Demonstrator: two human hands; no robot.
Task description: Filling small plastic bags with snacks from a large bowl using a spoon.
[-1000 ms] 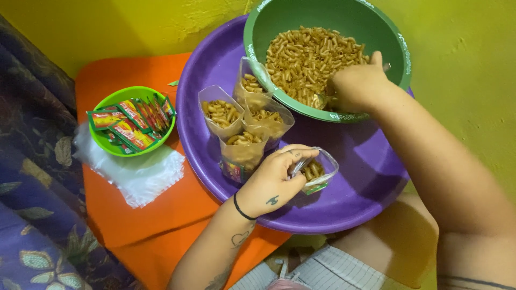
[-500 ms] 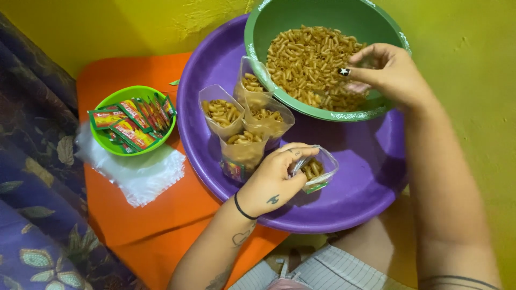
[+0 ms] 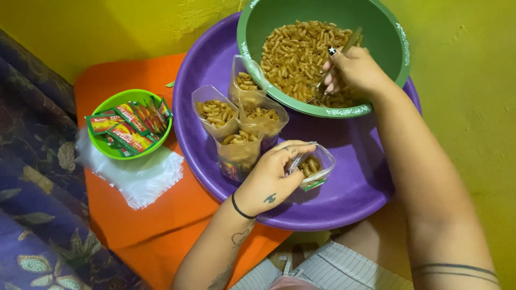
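My left hand [image 3: 271, 174] holds open a small clear plastic bag [image 3: 314, 166] partly filled with macaroni, resting on the big purple tray [image 3: 355, 182]. My right hand [image 3: 355, 70] is inside the large green bowl [image 3: 392, 37] of dry macaroni [image 3: 295, 51], gripping a spoon [image 3: 338, 53] whose handle points up and right. Several filled clear bags of pasta [image 3: 242, 126] stand upright on the tray, just left of my left hand.
A small light-green bowl [image 3: 107, 147] with red seasoning sachets [image 3: 129, 123] sits on an orange board [image 3: 161, 225], beside a stack of empty clear bags [image 3: 134, 174]. Patterned purple fabric [image 3: 32, 177] lies along the left. Yellow wall [image 3: 473, 107] behind and right.
My right hand turned over from palm-up above the bowl and dipped back into the macaroni with the spoon. My left hand kept holding the bag.
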